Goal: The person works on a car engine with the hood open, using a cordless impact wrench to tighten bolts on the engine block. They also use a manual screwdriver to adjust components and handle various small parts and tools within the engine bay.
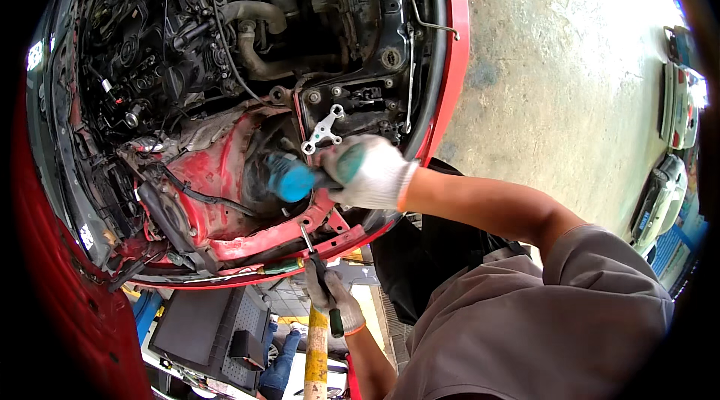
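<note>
My right hand (367, 171), in a white glove with a green patch, is closed around the dark grip of a blue-headed tool (292, 178). Motion smears that tool, so its exact kind is unclear. It hovers over the dark opening beside the red inner body panel (217, 167). My left hand (330, 299), also gloved, is wrapped round a long screwdriver (321, 272) with a dark handle. The screwdriver's metal shaft reaches the red front crossmember, near a hole. Close to my right hand lies a silver three-armed bracket (324, 130).
The engine (172, 40) with hoses and pipes fills the bay's upper left. A green-handled tool (281, 266) rests along the car's red edge. Beyond stand a dark tool cart (202, 329), a yellow post (316, 355), a person's blue-trousered legs (279, 362) and parked cars (664, 197).
</note>
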Demonstrator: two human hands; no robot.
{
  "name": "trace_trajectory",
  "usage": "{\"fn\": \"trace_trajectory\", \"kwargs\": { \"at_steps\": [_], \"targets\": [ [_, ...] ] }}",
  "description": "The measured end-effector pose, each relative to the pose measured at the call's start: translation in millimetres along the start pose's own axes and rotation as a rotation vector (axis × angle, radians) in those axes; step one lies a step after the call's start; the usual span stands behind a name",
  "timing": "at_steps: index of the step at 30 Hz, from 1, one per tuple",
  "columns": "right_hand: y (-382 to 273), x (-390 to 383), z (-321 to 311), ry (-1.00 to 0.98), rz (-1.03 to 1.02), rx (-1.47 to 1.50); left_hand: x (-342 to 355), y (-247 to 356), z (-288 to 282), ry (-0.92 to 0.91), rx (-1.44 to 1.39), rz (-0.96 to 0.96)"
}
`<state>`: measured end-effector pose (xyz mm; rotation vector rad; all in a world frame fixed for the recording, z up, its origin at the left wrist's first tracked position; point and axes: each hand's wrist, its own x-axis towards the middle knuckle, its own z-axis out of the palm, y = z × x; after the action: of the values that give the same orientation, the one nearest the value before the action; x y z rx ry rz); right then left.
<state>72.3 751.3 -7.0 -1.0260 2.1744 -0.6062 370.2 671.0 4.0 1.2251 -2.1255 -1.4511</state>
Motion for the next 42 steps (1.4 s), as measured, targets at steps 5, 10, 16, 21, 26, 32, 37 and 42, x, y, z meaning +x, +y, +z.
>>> {"fn": "trace_trajectory", "kwargs": {
  "at_steps": [5,10,16,21,26,32,37,42],
  "targets": [
    [32,-106,-66,0.346,0.169,0.61,72,42,61,-0.316,0.417,0.485],
    [76,-214,-90,0.542,0.67,0.995,147,90,179,-0.526,0.436,0.909],
    [102,-292,-96,0.677,0.893,0.946,196,47,273,-0.579,0.503,1.02],
    [98,-310,-89,0.691,0.925,0.943,194,54,267,-0.723,0.829,1.219],
    [89,-301,-89,0.584,0.82,0.924,176,84,245,-0.812,0.935,1.06],
    [34,-241,-103,0.584,0.559,0.835,66,159,177,-1.109,0.159,0.321],
    [2,-207,-76,0.255,-0.048,0.56,3,242,133,-0.745,-0.024,-0.033],
    [-37,-186,-128,0.142,-0.329,0.825,-17,232,49,-0.164,-0.066,0.089]
  ]
}}
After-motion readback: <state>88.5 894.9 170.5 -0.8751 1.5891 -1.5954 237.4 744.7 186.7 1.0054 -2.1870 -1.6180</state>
